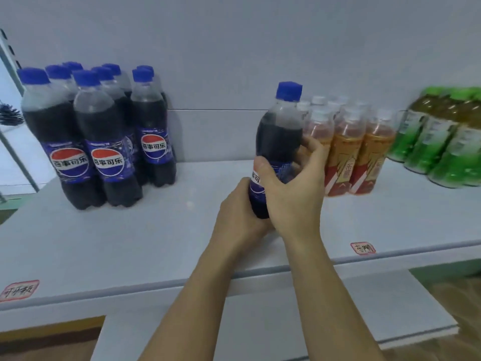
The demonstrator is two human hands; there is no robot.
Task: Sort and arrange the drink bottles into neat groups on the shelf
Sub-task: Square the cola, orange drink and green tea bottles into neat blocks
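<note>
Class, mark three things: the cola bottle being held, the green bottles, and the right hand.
held cola bottle (pixel 282 131), head view, dark upper body
green bottles (pixel 442 142), head view, front bottle's label
right hand (pixel 294 188), head view, back of hand

Soft, even light falls on my shelf, cool and bluish, with only faint shadows. The green bottles at far right smear with motion blur, and the wide lens bends the edges.

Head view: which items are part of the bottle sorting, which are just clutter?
In the job:
- dark cola bottle with blue cap, gripped by left hand and right hand
- cluster of blue-capped cola bottles
- orange-labelled tea bottles
- green-labelled bottles
- white shelf

Lying about:
- red-bordered shelf tags
- dark spiky object at far left
</note>
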